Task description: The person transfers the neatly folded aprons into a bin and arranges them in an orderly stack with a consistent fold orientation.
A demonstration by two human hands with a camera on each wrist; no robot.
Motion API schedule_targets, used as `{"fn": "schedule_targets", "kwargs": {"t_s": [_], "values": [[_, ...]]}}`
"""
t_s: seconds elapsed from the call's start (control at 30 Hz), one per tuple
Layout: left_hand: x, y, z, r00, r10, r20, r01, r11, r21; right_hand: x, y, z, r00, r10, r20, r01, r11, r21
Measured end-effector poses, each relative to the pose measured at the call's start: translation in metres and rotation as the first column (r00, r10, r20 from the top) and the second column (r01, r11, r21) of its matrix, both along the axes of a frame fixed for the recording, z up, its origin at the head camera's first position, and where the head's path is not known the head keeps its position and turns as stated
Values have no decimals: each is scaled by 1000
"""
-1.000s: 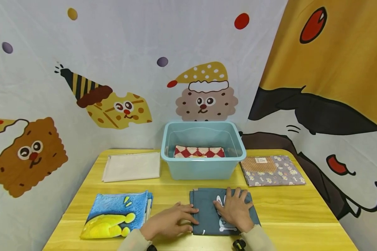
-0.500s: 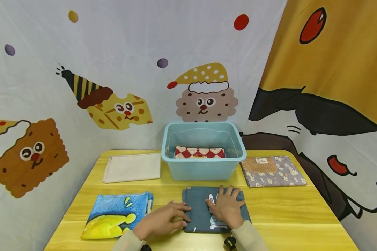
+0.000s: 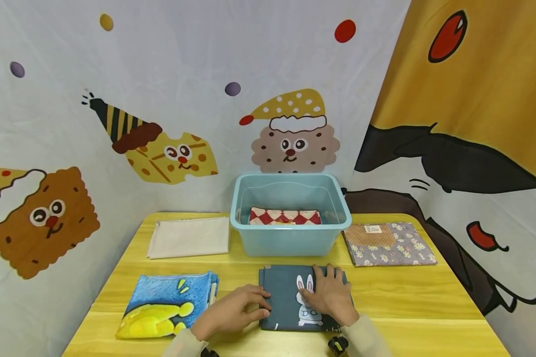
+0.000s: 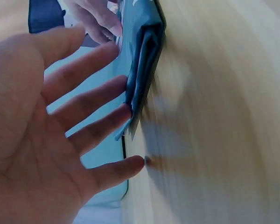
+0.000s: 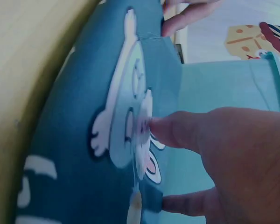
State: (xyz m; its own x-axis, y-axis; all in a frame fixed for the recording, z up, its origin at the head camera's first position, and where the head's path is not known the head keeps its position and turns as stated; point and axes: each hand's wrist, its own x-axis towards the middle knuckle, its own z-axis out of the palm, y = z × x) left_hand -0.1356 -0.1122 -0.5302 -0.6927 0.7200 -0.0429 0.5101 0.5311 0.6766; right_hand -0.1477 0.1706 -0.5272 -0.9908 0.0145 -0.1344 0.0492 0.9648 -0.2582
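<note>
A folded dark blue-grey cloth (image 3: 281, 297) with a white rabbit print (image 3: 309, 315) lies flat near the front of the table. My right hand (image 3: 332, 297) rests on its right part, fingers spread, the thumb over the rabbit. Along the cloth's left edge, the extended fingertips of my left hand (image 3: 238, 310) touch the folds. The left wrist view shows those stacked layers (image 4: 144, 51) side-on, with the left hand (image 4: 42, 140) fanned out and its palm visible. Seen from the right wrist, the right hand's thumb (image 5: 177, 130) touches the print.
Behind the cloth stands a light blue plastic bin (image 3: 290, 243) holding a red-and-white checked cloth (image 3: 286, 216). Other folded cloths lie around: a cream one (image 3: 189, 238) back left, a blue-and-yellow one (image 3: 169, 297) front left, a grey floral one (image 3: 406, 245) back right. Printed curtains surround the table (image 3: 411, 302).
The rabbit cloth has slid a little to the left, with both hands moving along. Since then my right hand has shifted slightly right across it, uncovering more of the rabbit.
</note>
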Motion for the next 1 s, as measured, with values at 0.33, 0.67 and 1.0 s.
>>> {"fn": "schedule_targets", "kwargs": {"t_s": [0.33, 0.67, 1.0], "values": [[-2, 12, -3, 983, 182, 17, -182, 966, 183, 1, 32, 3, 980, 180, -86, -193, 967, -168], [0, 16, -6, 902, 337, 272, -415, 851, 321, 3, 51, 11, 987, 150, -53, -159, 937, -313], [-5, 18, -5, 673, 350, 651, -647, 705, 290, 0, 74, 17, 994, 26, 103, 23, 895, -445]]}}
